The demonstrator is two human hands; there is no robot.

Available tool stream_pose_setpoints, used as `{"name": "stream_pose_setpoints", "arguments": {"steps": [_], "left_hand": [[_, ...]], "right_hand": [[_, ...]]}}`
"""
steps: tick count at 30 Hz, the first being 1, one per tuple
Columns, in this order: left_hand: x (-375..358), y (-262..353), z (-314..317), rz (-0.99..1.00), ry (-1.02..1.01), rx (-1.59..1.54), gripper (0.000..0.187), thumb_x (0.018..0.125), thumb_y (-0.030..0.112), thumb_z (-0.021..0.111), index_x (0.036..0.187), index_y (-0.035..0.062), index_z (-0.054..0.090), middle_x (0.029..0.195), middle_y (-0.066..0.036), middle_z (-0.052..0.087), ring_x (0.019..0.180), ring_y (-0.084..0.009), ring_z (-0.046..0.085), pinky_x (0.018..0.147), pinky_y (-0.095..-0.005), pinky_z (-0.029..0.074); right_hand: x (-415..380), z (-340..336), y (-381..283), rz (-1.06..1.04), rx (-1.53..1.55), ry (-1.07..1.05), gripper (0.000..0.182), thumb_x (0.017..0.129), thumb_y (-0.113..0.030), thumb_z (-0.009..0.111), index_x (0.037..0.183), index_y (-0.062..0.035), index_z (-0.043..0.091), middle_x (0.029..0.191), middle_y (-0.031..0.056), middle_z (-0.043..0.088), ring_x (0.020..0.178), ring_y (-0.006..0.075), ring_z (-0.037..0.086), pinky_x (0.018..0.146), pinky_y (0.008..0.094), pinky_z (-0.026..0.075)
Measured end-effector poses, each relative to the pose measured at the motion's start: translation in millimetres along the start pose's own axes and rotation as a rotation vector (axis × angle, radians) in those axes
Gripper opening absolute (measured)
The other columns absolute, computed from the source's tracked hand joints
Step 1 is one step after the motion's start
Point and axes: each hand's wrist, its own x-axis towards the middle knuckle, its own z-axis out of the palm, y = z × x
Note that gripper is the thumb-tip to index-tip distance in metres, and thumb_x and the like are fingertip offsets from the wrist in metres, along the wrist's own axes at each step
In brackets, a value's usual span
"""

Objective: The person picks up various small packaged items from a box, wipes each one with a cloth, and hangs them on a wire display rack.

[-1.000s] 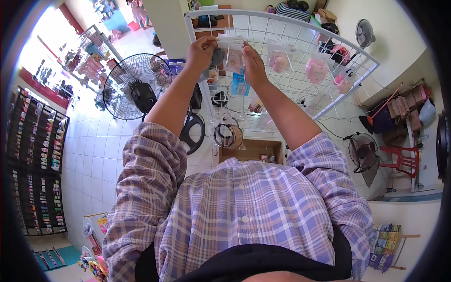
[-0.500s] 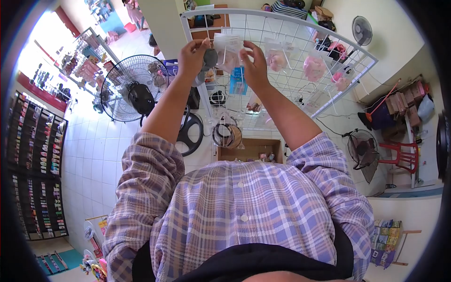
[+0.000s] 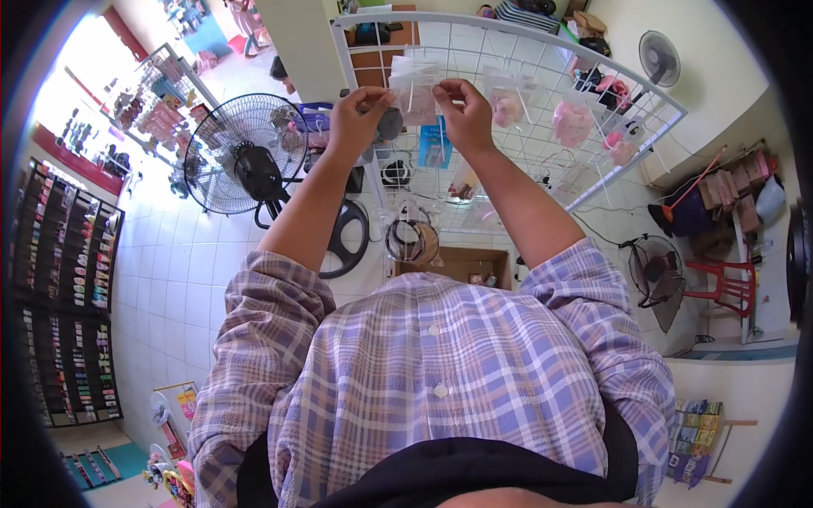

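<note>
Both hands had dropped slightly since half a second before. Left hand (image 3: 357, 118) pinched a dark round item (image 3: 389, 124); right hand (image 3: 467, 114) clamped the clear packet (image 3: 413, 88) against the white wire grid (image 3: 542, 51). White floor tiles (image 3: 182, 262) lay below. Two pink packets (image 3: 572, 124) hung rightward; three fans (image 3: 246, 152) stood about.

Clear packet (image 3: 413, 85) contents too blurry to ID; dark item (image 3: 389, 124) prob. half-hidden by left hand (image 3: 356, 118).
</note>
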Motion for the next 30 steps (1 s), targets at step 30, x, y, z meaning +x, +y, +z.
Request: {"name": "stream_pose_setpoints", "arguments": {"steps": [30], "left_hand": [[16.5, -0.5, -7.7, 0.117, 0.038, 0.174, 0.020, 0.086, 0.023, 0.068, 0.098, 0.0070, 0.070, 0.078, -0.004, 0.068, 0.065, -0.0107, 0.057, 0.062, -0.0263, 0.047]], "right_hand": [[5.7, -10.1, 13.5, 0.054, -0.090, -0.132, 0.019, 0.088, -0.017, 0.064, 0.099, -0.0029, 0.063, 0.089, 0.0047, 0.066, 0.078, 0.0127, 0.061, 0.071, 0.0261, 0.050]]}}
